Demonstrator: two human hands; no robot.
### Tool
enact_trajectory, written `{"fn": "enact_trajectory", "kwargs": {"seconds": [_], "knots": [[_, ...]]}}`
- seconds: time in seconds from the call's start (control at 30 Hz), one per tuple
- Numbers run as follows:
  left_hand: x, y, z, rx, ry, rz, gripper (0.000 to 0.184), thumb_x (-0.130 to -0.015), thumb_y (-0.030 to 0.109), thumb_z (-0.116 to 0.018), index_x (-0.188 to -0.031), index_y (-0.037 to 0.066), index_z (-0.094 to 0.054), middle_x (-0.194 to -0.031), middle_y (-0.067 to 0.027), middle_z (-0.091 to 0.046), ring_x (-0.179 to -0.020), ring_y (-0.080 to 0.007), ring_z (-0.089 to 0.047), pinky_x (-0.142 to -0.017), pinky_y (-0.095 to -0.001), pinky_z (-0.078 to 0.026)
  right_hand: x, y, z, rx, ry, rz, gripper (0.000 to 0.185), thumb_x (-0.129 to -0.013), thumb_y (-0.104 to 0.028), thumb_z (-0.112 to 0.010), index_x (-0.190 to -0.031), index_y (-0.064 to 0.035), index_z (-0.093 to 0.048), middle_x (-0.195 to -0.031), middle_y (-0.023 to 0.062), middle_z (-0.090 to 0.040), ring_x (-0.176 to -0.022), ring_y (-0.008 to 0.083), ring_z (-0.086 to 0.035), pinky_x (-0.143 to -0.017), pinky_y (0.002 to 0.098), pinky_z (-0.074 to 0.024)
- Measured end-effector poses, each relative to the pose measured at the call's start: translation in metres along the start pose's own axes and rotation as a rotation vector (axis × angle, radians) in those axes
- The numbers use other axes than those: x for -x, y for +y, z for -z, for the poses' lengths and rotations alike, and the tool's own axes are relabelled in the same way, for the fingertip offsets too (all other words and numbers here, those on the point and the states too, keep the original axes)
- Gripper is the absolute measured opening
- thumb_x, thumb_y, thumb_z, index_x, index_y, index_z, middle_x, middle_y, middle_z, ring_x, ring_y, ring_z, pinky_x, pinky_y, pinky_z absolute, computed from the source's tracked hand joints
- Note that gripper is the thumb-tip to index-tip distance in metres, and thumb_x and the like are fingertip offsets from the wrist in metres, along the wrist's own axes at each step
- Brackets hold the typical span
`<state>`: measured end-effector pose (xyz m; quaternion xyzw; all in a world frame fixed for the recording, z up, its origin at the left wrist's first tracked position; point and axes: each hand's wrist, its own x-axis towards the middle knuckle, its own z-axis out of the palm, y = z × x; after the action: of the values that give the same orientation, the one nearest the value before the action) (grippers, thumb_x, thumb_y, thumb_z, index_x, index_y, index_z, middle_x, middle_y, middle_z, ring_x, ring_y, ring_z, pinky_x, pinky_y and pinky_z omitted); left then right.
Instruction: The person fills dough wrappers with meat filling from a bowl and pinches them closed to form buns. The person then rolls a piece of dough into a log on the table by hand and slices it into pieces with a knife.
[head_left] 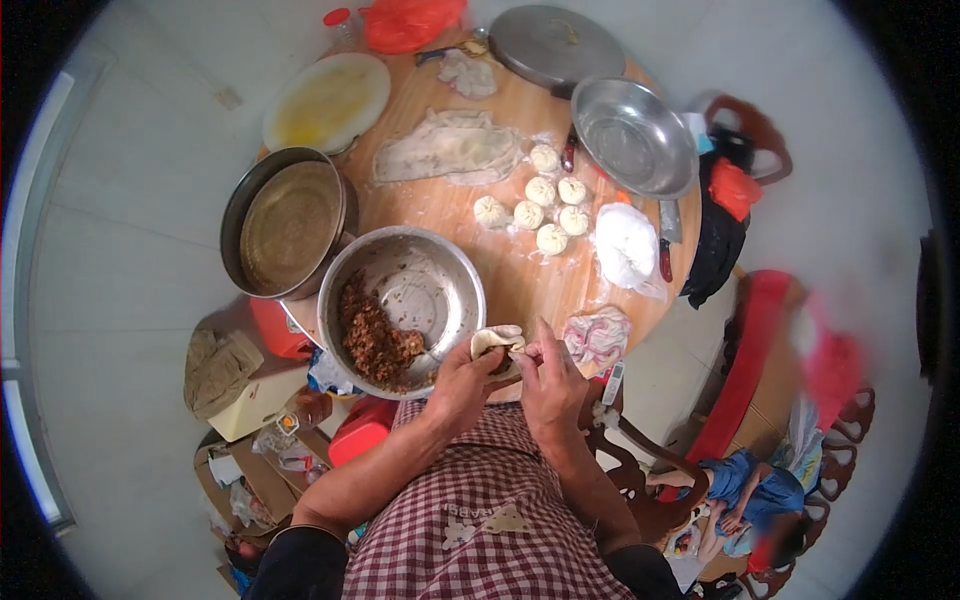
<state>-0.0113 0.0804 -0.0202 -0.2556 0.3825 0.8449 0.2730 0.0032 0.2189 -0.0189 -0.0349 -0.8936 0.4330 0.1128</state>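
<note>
My left hand [462, 388] is wrapped around a dough wrapper [497, 340], which is folded up around dark filling. At the wrapper's right edge, the fingers of my right hand [548, 375] pinch the dough. Just left of my hands, a steel bowl [455, 272] holds reddish-brown meat filling [378, 335] on its left side. Several pleated buns [540, 190] sit in a group on the floured round wooden table [400, 212], beyond my hands.
A steamer pot [290, 225] is at the left, a plate [330, 100] behind it. Cloth-covered dough [450, 147], a lid [555, 45], a steel basin [635, 135], a white bag [628, 240] and a crumpled cloth [597, 335] lie around. A person [750, 495] is at the lower right.
</note>
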Motion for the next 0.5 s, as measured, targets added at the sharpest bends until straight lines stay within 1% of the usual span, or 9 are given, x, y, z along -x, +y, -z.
{"fn": "enact_trajectory", "kwargs": {"seconds": [0.07, 0.1, 0.17, 0.2, 0.27, 0.3, 0.37, 0.5], "knots": [[-0.001, -0.001, 0.004, -0.018, -0.009, 0.026, 0.027, -0.103, 0.006, -0.05, -0.13, 0.002, -0.056, -0.12, -0.0093, -0.063, -0.111, -0.0208, -0.063, -0.101, -0.041, -0.054, 0.0, 0.007, -0.001, 0.073, -0.016, 0.134, 0.034, -0.083, -0.002, -0.075, -0.116, -0.0033, -0.068, -0.09, 0.0124, -0.066, -0.081, 0.0303, -0.069, -0.067, 0.0385, -0.0554], [0.0, 0.0, 0.006, -0.018, -0.009, 0.026, 0.027, -0.103, 0.006, -0.05, -0.13, 0.002, -0.056, -0.12, -0.0093, -0.063, -0.111, -0.0208, -0.063, -0.101, -0.041, -0.054, 0.001, 0.007, -0.002, 0.073, -0.017, 0.134, 0.034, -0.083, -0.002, -0.075, -0.116, -0.0033, -0.068, -0.09, 0.0124, -0.066, -0.081, 0.0303, -0.069, -0.067, 0.0385, -0.0554], [0.002, 0.003, 0.007, -0.031, -0.041, 0.041, 0.032, -0.103, 0.006, -0.05, -0.136, 0.003, -0.053, -0.123, -0.0089, -0.061, -0.114, -0.0211, -0.062, -0.1, -0.0406, -0.054, 0.002, 0.008, -0.003, 0.029, 0.021, 0.172, 0.03, -0.083, -0.001, -0.075, -0.113, -0.003, -0.069, -0.091, 0.0122, -0.066, -0.08, 0.0302, -0.069, -0.067, 0.0384, -0.0553], [0.004, 0.005, 0.005, -0.03, -0.04, 0.04, 0.032, -0.103, 0.006, -0.05, -0.136, 0.003, -0.053, -0.123, -0.0089, -0.061, -0.114, -0.0211, -0.062, -0.1, -0.0406, -0.054, 0.003, 0.008, -0.004, 0.028, 0.019, 0.173, 0.03, -0.083, -0.001, -0.075, -0.113, -0.003, -0.069, -0.091, 0.0122, -0.066, -0.08, 0.0302, -0.069, -0.067, 0.0384, -0.0553], [0.007, 0.01, 0.0, -0.026, -0.071, -0.016, 0.039, -0.104, 0.007, -0.051, -0.143, 0.006, -0.047, -0.128, -0.0078, -0.058, -0.119, -0.0208, -0.059, -0.102, -0.0421, -0.053, 0.005, 0.008, -0.004, 0.036, 0.031, 0.167, 0.024, -0.083, -0.001, -0.074, -0.107, -0.0028, -0.07, -0.091, 0.0119, -0.066, -0.08, 0.0298, -0.069, -0.067, 0.0384, -0.0555], [0.007, 0.012, 0.003, -0.026, -0.071, -0.017, 0.039, -0.104, 0.007, -0.051, -0.143, 0.006, -0.047, -0.128, -0.0078, -0.058, -0.119, -0.0208, -0.059, -0.102, -0.0421, -0.053, 0.004, 0.006, -0.004, 0.036, 0.031, 0.168, 0.024, -0.083, -0.001, -0.074, -0.107, -0.0028, -0.07, -0.091, 0.0119, -0.066, -0.08, 0.0298, -0.069, -0.067, 0.0384, -0.0555], [0.005, 0.016, 0.012, 0.07, -0.138, 0.041, 0.045, -0.104, 0.01, -0.051, -0.148, 0.008, -0.041, -0.131, -0.0067, -0.055, -0.123, -0.0199, -0.055, -0.105, -0.043, -0.05, 0.004, 0.001, -0.002, 0.089, 0.035, 0.154, 0.019, -0.085, -0.002, -0.074, -0.103, -0.0027, -0.069, -0.093, 0.0122, -0.065, -0.082, 0.0307, -0.068, -0.069, 0.0386, -0.0558], [0.009, 0.013, 0.017, 0.048, -0.157, 0.014, 0.044, -0.106, 0.014, -0.052, -0.148, 0.008, -0.043, -0.131, -0.0055, -0.056, -0.125, -0.0178, -0.053, -0.106, -0.0413, -0.049, 0.0, -0.011, -0.003, 0.131, 0.065, 0.168, 0.015, -0.087, -0.004, -0.073, -0.101, -0.0038, -0.068, -0.095, 0.0131, -0.065, -0.086, 0.0323, -0.068, -0.071, 0.0389, -0.0562]]}}
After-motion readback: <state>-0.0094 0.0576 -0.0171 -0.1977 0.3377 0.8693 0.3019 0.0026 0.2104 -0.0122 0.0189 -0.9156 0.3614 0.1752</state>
